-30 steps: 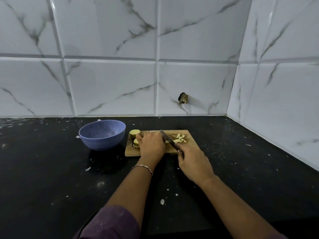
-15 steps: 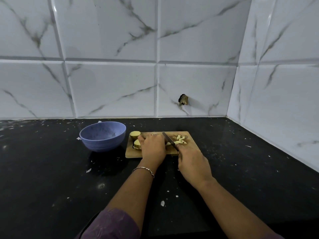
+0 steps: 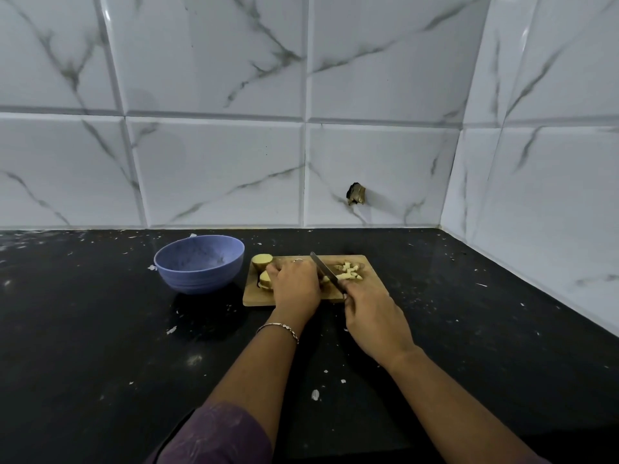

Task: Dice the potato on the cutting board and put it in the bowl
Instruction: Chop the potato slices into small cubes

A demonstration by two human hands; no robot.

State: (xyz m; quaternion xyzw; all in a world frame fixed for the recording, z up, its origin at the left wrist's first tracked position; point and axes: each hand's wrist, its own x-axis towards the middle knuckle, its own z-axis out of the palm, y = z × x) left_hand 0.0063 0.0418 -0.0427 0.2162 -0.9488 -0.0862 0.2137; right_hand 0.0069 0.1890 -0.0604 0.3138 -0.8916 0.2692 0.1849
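Left hand [image 3: 294, 284] curls its fingers down onto the potato [image 3: 265, 280] while right hand [image 3: 376, 318] fingers grip the tilted knife [image 3: 327, 272].

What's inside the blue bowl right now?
Only the bare inner wall of the blue bowl shows; no food is visible in it. Its bottom is hidden behind the near rim.

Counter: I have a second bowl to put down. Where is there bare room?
Bare counter lies left of the bowl, and between the cutting board and the right wall. The board is crowded: left hand, right hand, knife, potato slices and dice. The gap between bowl and board is narrow.
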